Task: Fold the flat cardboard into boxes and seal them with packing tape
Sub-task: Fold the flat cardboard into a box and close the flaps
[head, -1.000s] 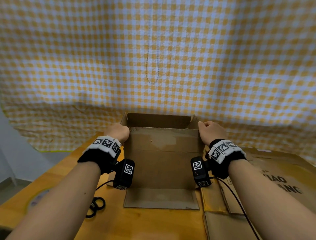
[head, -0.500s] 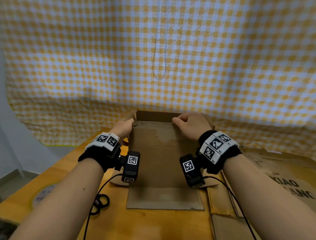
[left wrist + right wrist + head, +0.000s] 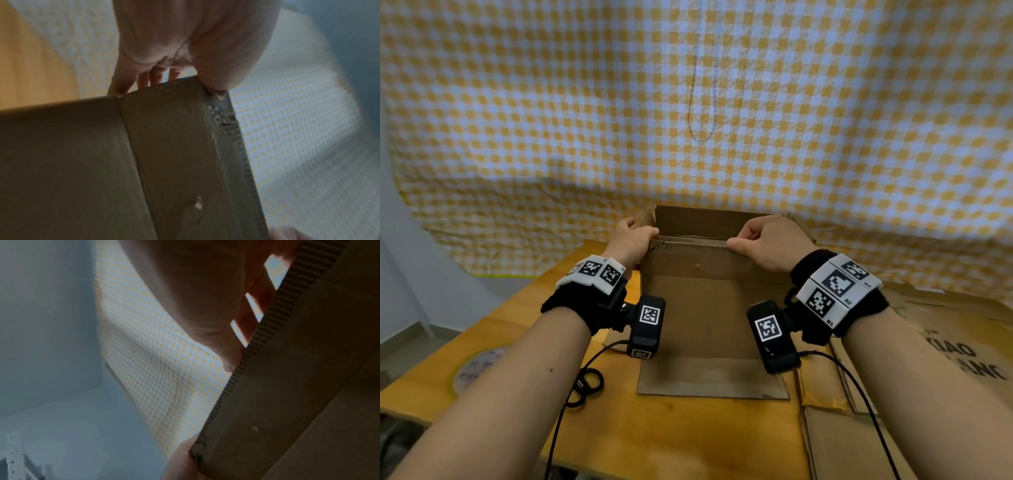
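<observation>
at far left i see a tape roll near the table edge, then scissors. my left hand pinches the box near flap's top edge; my right hand pinches it too. the right wrist view shows the corrugated rim. flat cardboard crowds the right.

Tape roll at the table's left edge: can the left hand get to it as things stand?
Probably yes, once it lets go. The tape roll lies flat in the open, with nothing on or against it. But the left hand now pinches the top edge of the cardboard box.
</observation>
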